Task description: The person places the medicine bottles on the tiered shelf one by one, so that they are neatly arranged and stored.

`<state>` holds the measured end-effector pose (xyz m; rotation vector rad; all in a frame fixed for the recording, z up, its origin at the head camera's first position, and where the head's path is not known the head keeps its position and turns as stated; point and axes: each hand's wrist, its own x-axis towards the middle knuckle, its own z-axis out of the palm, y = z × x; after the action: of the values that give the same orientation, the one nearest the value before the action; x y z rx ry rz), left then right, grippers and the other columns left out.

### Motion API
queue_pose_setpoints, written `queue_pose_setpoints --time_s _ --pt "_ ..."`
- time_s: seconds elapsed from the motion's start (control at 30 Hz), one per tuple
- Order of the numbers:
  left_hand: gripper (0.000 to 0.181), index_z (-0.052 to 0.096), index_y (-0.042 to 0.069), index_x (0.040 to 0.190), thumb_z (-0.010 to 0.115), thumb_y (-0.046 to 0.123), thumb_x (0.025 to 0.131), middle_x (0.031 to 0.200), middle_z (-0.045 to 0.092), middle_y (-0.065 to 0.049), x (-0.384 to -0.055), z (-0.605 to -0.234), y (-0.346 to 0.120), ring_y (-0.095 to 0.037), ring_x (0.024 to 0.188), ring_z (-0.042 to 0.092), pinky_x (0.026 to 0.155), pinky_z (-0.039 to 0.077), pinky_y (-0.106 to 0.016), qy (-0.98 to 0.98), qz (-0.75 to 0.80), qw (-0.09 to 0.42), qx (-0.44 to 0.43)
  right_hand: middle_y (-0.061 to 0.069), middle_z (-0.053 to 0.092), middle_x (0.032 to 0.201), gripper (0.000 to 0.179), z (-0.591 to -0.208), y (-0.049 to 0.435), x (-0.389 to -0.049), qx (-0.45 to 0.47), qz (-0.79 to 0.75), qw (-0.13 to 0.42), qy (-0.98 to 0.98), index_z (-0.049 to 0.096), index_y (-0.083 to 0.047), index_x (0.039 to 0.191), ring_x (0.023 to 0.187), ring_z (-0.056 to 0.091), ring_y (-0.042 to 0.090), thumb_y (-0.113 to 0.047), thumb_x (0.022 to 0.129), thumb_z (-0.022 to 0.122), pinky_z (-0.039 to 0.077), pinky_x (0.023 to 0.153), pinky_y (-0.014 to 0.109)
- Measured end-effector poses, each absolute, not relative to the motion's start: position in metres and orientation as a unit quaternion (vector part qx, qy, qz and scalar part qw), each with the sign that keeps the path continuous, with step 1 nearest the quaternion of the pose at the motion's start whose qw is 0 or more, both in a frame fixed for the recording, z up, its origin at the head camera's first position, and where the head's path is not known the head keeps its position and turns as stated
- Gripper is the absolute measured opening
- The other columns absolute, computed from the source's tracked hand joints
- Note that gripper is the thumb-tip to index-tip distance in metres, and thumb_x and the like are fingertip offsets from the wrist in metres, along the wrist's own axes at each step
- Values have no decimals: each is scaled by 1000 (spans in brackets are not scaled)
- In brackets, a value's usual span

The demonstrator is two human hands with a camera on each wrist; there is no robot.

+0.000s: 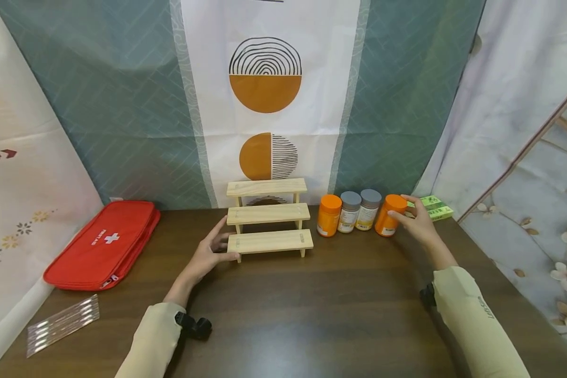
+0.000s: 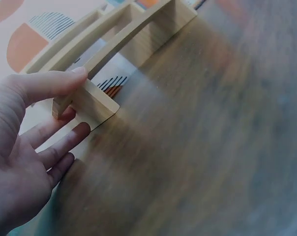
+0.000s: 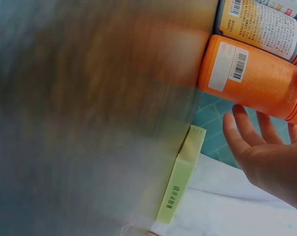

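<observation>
My left hand [image 1: 211,250] is at the left end of a three-step wooden display rack [image 1: 270,242]. In the left wrist view its thumb lies on the end of a step, with fingers curved beneath and beside it. At the right, my right hand [image 1: 419,221] holds an orange pill bottle [image 1: 390,215] near its cap, thumb on the near side and fingers around the far side. The bottle leans slightly. Beside it stand two grey-capped bottles, the nearer one [image 1: 368,210] and another [image 1: 349,212], then a second orange bottle [image 1: 328,216].
A red first-aid pouch [image 1: 105,244] lies at the left, with a clear packet of cotton swabs [image 1: 63,325] in front of it. Behind my right hand is a green box [image 1: 436,208]. Hanging cloth [image 1: 397,105] borders the back and sides of the brown table [image 1: 312,315].
</observation>
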<state>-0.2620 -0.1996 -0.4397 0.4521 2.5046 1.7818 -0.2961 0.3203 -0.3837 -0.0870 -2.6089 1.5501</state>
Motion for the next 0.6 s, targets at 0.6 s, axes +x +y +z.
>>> queue_pose_setpoints --time_s 0.6 --pt "97 13 32 158 75 13 86 148 46 -22 -259 -445 -197 -39 122 54 103 42 -52 800 587 25 121 23 28 158 78 -384 318 -296 -52 513 94 -852 24 -2 152 141 33 43 -33 94 65 32 112 56"
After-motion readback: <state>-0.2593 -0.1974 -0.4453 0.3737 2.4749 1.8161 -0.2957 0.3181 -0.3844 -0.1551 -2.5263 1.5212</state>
